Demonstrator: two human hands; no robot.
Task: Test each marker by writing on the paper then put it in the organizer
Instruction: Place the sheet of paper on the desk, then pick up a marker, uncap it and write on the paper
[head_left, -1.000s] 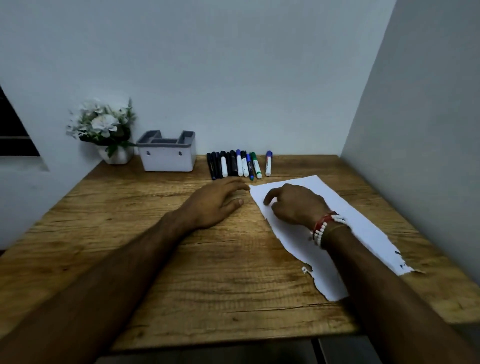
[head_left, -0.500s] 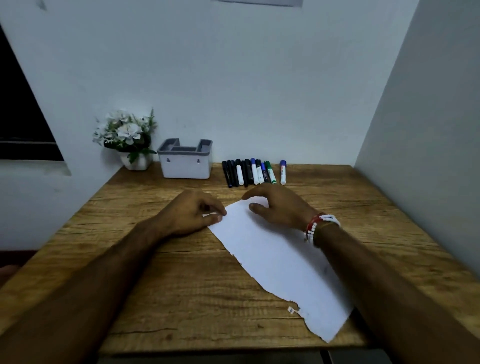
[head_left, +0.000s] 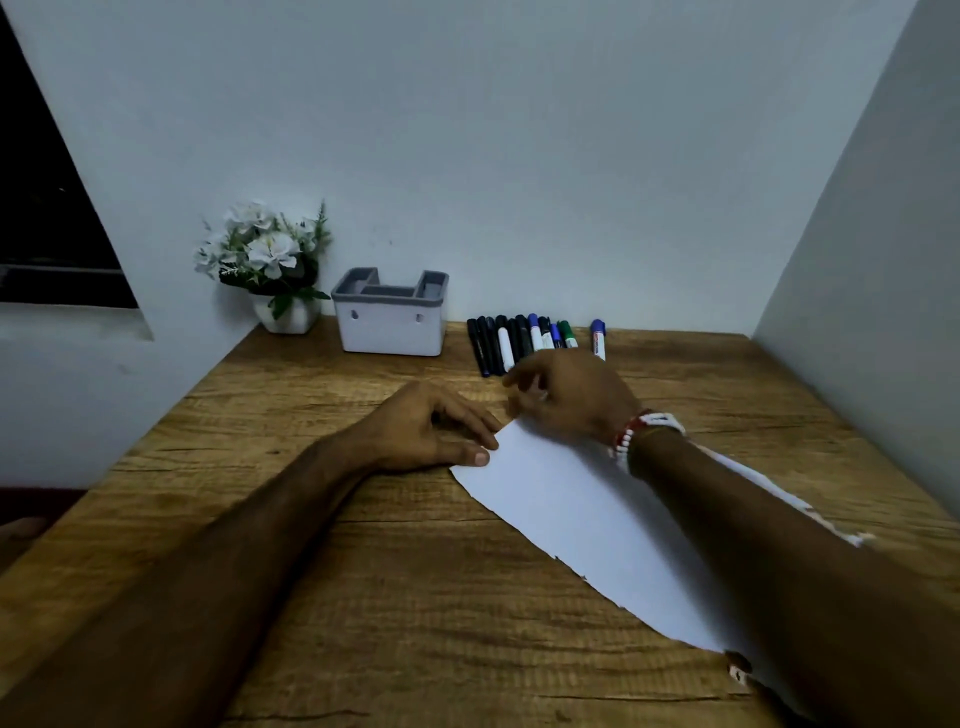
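Note:
A white sheet of paper (head_left: 587, 519) with torn edges lies slanted on the wooden table (head_left: 363, 597). My left hand (head_left: 426, 428) rests on the table with its fingertips on the sheet's far left corner. My right hand (head_left: 571, 397) hovers past the sheet's far end, fingers loosely curled and holding nothing, just in front of a row of several markers (head_left: 519, 340). One blue-capped marker (head_left: 598, 338) lies apart to the right of the row. A grey and white organizer (head_left: 390, 325) stands left of the markers, against the wall.
A small white pot of white flowers (head_left: 270, 270) stands at the table's back left corner. Walls close the table at the back and on the right. A dark window opening (head_left: 47, 218) is at the left.
The paper has slid left and towards the middle of the table. My right hand has left the sheet and moved forward to the markers. My left hand now touches the sheet's corner.

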